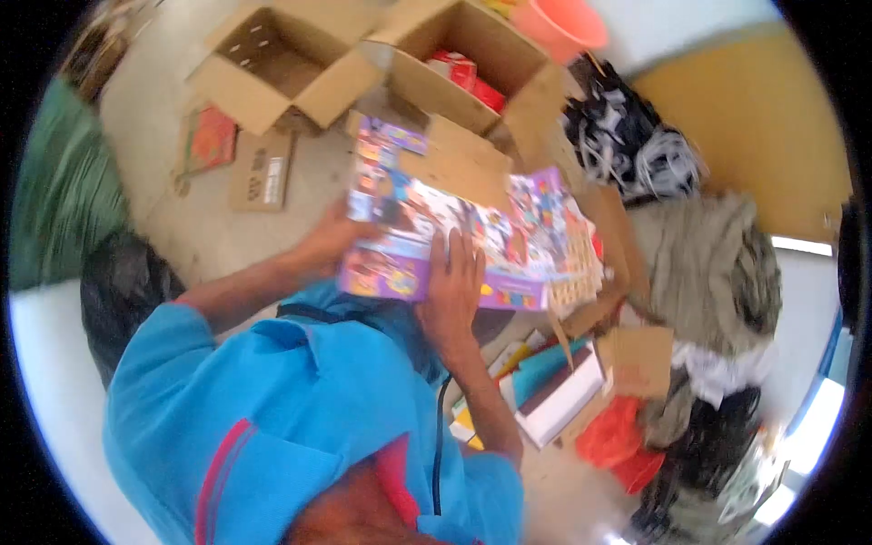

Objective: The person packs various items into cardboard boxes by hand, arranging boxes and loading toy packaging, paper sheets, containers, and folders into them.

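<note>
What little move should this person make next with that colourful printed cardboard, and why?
I'd probably slide the right hand toward the right end of the printed cardboard to steady it. The left hand is at its left edge, and the right hand lies spread near the middle, so neither hand is on that right end.

Bright, washed-out light, with white glare blowing out the pale panel (817, 425) at near right. Motion blur smears the printed cardboard's (386, 275) lettering — and the wide lens bends everything outward, inside a black rim.

Open floor (150, 145) left, cartons (295, 64) ahead
</note>
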Tool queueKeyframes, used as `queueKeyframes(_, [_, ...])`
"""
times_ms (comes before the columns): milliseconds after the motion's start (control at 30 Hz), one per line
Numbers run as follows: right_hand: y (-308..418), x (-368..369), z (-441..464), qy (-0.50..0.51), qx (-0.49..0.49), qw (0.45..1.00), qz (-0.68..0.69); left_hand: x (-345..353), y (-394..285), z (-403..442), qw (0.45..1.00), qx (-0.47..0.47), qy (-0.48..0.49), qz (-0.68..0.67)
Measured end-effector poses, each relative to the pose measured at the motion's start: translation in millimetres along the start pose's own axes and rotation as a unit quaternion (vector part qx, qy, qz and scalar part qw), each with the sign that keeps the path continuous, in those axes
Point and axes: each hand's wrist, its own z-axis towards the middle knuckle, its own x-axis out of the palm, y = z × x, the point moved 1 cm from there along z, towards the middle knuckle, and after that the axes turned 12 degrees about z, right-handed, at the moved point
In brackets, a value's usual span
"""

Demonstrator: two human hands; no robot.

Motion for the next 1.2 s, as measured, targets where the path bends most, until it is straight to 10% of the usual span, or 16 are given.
queueKeyframes(100, [16.9,13.9,2.2,-0.036,-0.026,0.997,0.068,-9.1,7.0,-4.5,0.997,0.023,0.002,-0.071])
queueKeyframes(267, [-10.8,-0.6,-27.8,-0.078,-0.054,0.977,0.190,-73.2,4.4,-6.8,0.924,0.085,0.350,-0.130])
queueKeyframes(367, [-15.3,-5.2,-49.5,-0.046,0.025,0.963,0.263,-111.2,33.7,46.0,0.936,0.268,0.111,0.198])
queueKeyframes(467, [-24.5,-11.5,-47.9,0.069,0.111,0.928,0.349,-109.3,21.6,75.3,0.890,0.365,0.071,0.265])
queueKeyframes(600, [-35.4,-19.8,-46.6,0.152,-0.194,0.886,0.392,-90.7,-29.2,97.3,0.795,0.526,0.171,0.248])
queueKeyframes(800, [-56.1,-8.6,-84.3,0.052,0.076,0.865,0.493,-74.1,-10.2,63.5,0.820,0.420,0.340,0.190])
queueKeyframes(900, [-62.5,-1.7,-100.8,0.008,0.177,0.868,0.463,-71.9,1.5,76.1,0.694,0.537,0.396,0.270])
queueKeyframes(1200, [-73.0,34.7,-140.9,-0.037,0.317,0.841,0.436,-69.2,16.0,61.6,0.793,0.450,0.370,0.181])
